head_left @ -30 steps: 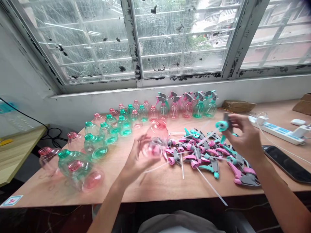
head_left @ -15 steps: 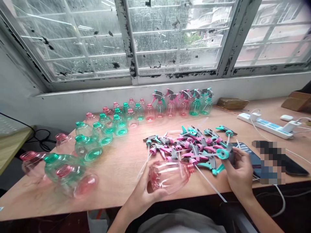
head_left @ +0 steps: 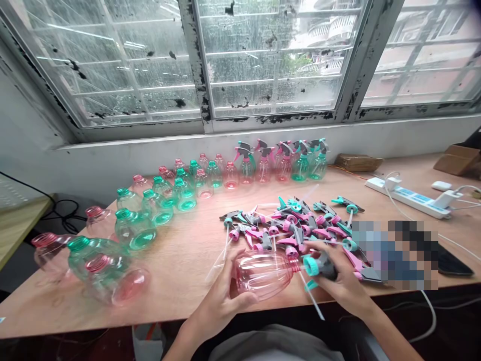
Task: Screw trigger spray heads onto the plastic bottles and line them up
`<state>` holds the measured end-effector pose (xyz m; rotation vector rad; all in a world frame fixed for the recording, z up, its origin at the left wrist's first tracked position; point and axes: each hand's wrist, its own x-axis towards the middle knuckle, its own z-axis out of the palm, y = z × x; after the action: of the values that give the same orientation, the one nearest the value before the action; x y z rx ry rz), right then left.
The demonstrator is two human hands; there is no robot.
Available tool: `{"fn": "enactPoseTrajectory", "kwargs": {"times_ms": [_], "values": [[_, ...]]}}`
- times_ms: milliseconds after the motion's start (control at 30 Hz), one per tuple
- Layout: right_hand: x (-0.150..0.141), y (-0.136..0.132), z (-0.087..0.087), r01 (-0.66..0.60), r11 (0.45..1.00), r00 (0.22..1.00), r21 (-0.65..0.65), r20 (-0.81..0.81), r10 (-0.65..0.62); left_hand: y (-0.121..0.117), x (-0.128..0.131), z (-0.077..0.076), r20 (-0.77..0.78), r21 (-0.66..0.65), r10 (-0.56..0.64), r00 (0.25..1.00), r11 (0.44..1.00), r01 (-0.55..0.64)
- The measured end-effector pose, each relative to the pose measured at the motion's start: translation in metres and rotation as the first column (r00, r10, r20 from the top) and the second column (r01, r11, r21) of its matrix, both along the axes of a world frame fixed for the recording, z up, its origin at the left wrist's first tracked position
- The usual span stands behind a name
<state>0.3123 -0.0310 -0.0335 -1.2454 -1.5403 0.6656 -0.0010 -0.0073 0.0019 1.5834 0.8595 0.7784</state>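
Observation:
My left hand (head_left: pixel 221 296) grips a clear pink plastic bottle (head_left: pixel 263 271), held on its side just above the table's near edge with its threaded neck pointing right. My right hand (head_left: pixel 340 283) is closed on a grey spray trigger head with a teal collar (head_left: pixel 317 264), the collar right at the bottle's neck. Its white dip tube (head_left: pixel 313 301) slants down outside the bottle. A heap of loose pink and teal trigger heads (head_left: pixel 296 225) lies just behind both hands.
Several empty pink and green bottles (head_left: pixel 143 225) crowd the table's left half. A row of bottles fitted with sprayers (head_left: pixel 281 163) stands by the wall. At right lie a power strip (head_left: pixel 409 198), a dark phone (head_left: pixel 453 260), cardboard pieces (head_left: pixel 356 161) and a blurred patch.
Both hands came down toward the table's near edge. The bottle turned onto its side, and my right hand brought the teal trigger head leftward up to the bottle's neck.

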Motion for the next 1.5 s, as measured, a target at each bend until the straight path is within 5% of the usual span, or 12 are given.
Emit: {"fn": "enactPoseTrajectory", "kwargs": {"times_ms": [100, 333, 600, 900, 1167, 1500], "values": [[-0.008, -0.004, 0.007, -0.174, 0.976, 0.983, -0.134, -0.080, 0.164, 0.000, 0.001, 0.003, -0.033, 0.025, -0.014, 0.999, 1.000, 0.015], [-0.005, 0.003, 0.005, -0.250, 0.929, 0.961, -0.273, -0.188, 0.203, 0.000, 0.002, 0.005, -0.270, 0.205, 0.027, 0.962, 0.978, 0.030], [-0.004, 0.005, 0.007, -0.304, 0.909, 0.937, -0.286, -0.264, 0.231, 0.005, 0.001, 0.007, -0.263, 0.189, -0.015, 0.965, 0.980, 0.066], [-0.005, 0.004, 0.014, -0.275, 0.937, 0.958, -0.214, -0.147, 0.248, 0.005, -0.001, 0.002, -0.231, 0.184, -0.004, 0.973, 0.982, 0.048], [-0.017, 0.009, 0.018, -0.298, 0.907, 0.936, -0.299, -0.278, 0.216, 0.005, 0.000, -0.002, -0.100, 0.155, -0.033, 0.994, 0.987, 0.048], [-0.015, 0.008, 0.016, -0.332, 0.890, 0.934, -0.312, -0.243, 0.263, 0.003, -0.003, 0.007, -0.239, 0.153, -0.024, 0.971, 0.986, 0.062]]}}
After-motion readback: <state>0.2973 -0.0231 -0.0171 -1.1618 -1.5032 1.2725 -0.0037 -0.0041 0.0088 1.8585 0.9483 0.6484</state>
